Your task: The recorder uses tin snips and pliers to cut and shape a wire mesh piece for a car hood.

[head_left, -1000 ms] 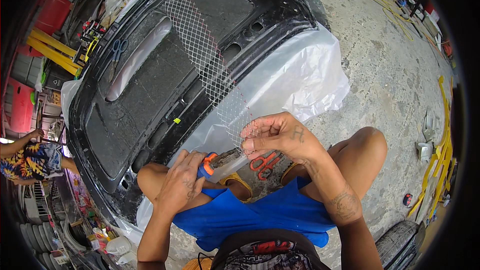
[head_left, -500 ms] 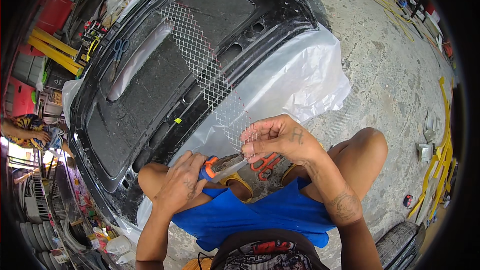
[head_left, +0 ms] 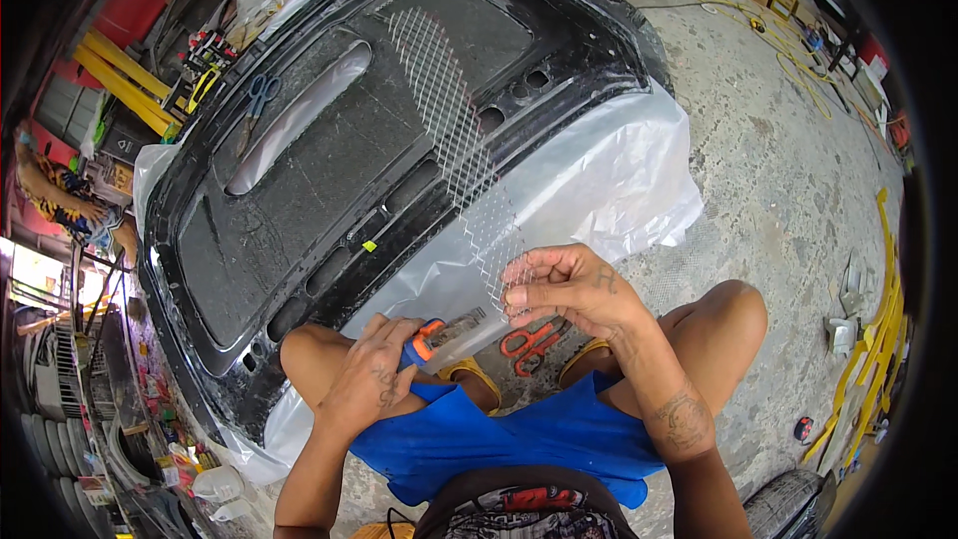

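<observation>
My right hand (head_left: pixel 564 289) pinches the near end of a long strip of silvery diamond-pattern wire mesh (head_left: pixel 444 115) between thumb and fingers. The strip stretches away to the upper left over a large black vehicle panel (head_left: pixel 299 210). Closed around a blue-and-orange handle, my left hand (head_left: pixel 374 369) grips a tool with a flat metal blade (head_left: pixel 459 334); its exact kind is unclear. The blade points toward the mesh end, close to my right fingertips. Orange-red-handled scissors (head_left: pixel 529 347) lie on the floor between my feet, just below the mesh.
Whitish plastic sheeting (head_left: pixel 619 165) is spread under the panel. Blue-handled scissors (head_left: pixel 261 95) rest on the panel's far left part. Another person (head_left: pixel 75 200) is at the left. A tyre (head_left: pixel 788 489) and yellow strips (head_left: pixel 878 339) are at the right.
My right hand and the mesh's near end have shifted slightly right and down in the view. The left hand stays around its tool, whose blade shows more plainly. The whole view has turned a little.
</observation>
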The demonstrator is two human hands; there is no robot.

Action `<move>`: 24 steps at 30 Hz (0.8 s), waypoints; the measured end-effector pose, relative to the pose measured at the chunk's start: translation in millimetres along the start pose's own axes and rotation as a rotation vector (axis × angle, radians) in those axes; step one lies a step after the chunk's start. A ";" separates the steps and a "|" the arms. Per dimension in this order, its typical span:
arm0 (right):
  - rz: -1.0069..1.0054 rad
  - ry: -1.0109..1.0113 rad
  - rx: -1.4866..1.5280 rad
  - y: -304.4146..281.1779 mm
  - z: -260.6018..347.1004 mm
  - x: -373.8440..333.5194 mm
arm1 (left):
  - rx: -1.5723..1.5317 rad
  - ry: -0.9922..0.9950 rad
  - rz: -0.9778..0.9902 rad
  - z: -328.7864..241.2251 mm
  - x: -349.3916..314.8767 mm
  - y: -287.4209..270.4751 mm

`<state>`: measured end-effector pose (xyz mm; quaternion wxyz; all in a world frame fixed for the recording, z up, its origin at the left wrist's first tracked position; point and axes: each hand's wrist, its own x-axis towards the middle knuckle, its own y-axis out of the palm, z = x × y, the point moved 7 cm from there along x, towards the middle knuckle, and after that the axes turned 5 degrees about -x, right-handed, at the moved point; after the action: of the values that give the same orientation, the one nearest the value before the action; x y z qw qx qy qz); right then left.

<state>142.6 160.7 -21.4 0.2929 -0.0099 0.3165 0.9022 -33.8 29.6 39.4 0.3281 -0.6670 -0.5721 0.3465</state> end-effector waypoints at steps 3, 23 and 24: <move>0.050 -0.004 -0.024 4.9 -4.2 1.0 | -0.059 -0.043 -0.131 8.1 -4.0 -1.9; -0.041 0.035 0.218 12.9 -17.9 -2.3 | 0.247 -0.023 -0.528 -20.6 22.8 -21.1; -0.033 0.039 0.213 13.7 -18.1 -2.9 | 0.283 -0.035 -0.457 -23.1 23.4 -20.2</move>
<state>134.6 140.1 -27.6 0.3009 -0.0013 0.4160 0.8581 -22.8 54.4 66.8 0.4779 -0.4618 -0.6593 0.3517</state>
